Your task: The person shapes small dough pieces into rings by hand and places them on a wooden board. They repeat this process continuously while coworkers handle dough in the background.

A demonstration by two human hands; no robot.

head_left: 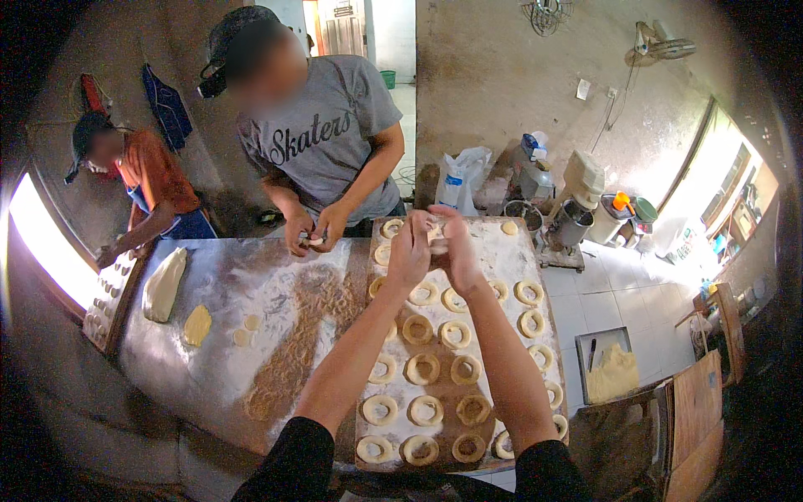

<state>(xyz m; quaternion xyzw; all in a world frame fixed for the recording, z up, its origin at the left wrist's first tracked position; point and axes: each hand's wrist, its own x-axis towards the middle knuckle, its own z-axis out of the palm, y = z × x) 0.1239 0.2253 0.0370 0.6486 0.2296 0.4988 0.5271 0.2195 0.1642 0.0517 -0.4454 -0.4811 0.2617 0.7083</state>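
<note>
My left hand point(411, 251) and my right hand point(454, 251) are raised close together over the far part of a floured board point(393, 326), fingers curled around a small pale piece, apparently dough point(435, 243); the right hand is blurred. Rows of raw dough rings point(454, 335) lie on the board beneath my forearms. Across from me, a co-worker in a grey T-shirt point(322, 117) holds a small dough piece point(314, 240) in both hands. On the floured table point(217, 368) to the left lie a long dough lump point(166, 283), a yellow piece point(197, 326) and small discs point(248, 330).
Another person in orange point(155, 176) bends over a tray at far left point(107, 314). At right are a white sack point(460, 176), a mixer point(581, 188), containers point(611, 224), a tray of yellow dough point(609, 368) and wooden boards point(698, 418). A fan point(661, 42) hangs on the wall.
</note>
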